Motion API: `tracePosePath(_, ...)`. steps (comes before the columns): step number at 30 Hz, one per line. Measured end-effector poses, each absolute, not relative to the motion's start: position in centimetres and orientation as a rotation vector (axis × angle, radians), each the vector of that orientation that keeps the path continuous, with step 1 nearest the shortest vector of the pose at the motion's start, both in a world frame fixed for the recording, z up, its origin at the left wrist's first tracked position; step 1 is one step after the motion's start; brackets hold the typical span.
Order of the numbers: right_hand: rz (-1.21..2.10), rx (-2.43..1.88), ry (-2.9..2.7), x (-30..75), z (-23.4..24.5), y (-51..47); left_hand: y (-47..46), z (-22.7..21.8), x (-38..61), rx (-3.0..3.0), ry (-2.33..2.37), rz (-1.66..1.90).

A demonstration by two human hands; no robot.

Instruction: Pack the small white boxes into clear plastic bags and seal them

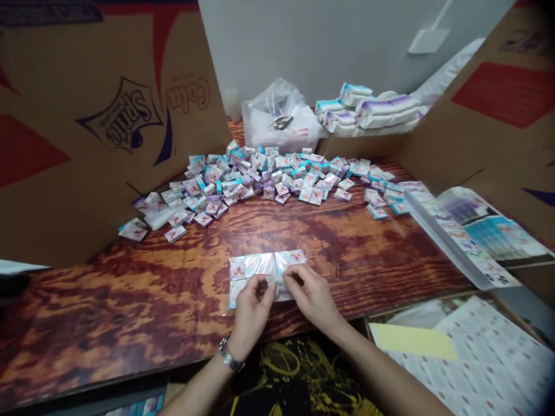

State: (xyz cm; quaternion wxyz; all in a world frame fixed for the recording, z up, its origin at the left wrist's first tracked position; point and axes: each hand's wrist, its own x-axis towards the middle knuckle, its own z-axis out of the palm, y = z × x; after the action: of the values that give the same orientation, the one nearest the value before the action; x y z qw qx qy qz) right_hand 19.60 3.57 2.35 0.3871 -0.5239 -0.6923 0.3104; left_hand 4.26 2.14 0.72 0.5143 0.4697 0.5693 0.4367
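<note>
From the head camera, the left hand [251, 306], a silver wristwatch [229, 355] on its wrist, and the right hand [312, 294] meet over a flat row of small white-and-turquoise floral packets in a clear plastic sleeve [267, 277], which lies on the reddish-brown wood-grain desk [130, 300]. Each grip is closed in a fingertip pinch on the sleeve's middle, a light hold that keeps the packets flat. Beyond, a loose heap of matching packets [247, 179] spreads before a brown cardboard carton panel [117, 115] printed with an upside-down "Sprite" logo.
</note>
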Motion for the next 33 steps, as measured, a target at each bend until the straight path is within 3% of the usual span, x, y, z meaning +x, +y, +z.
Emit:
tracePosePath(7,0.780,-1.526,-1.755,16.6,1.3,5.0,1.3,-0.2,-0.8,1.612,1.685,1.046)
tracePosePath(12,0.744,-1.609,-1.784,16.0,1.0,5.4,1.1,-0.1,-1.0,2.219,1.485,1.023)
tracePosePath(19,0.641,-1.686,-1.885,16.1,0.2,5.8,2.1,-1.2,-0.3,2.671,1.375,0.696)
tracePosePath(25,0.292,-1.774,-2.086,16.2,-0.5,5.1,2.4,-1.8,0.1,2.734,1.370,0.574)
tracePosePath(28,0.073,-1.627,-2.194,16.8,-0.9,4.7,2.4,-1.8,0.0,2.752,1.377,0.526)
tracePosePath(33,0.129,-1.293,-2.475,18.2,-1.9,4.2,2.3,-2.0,0.0,2.754,1.395,0.497)
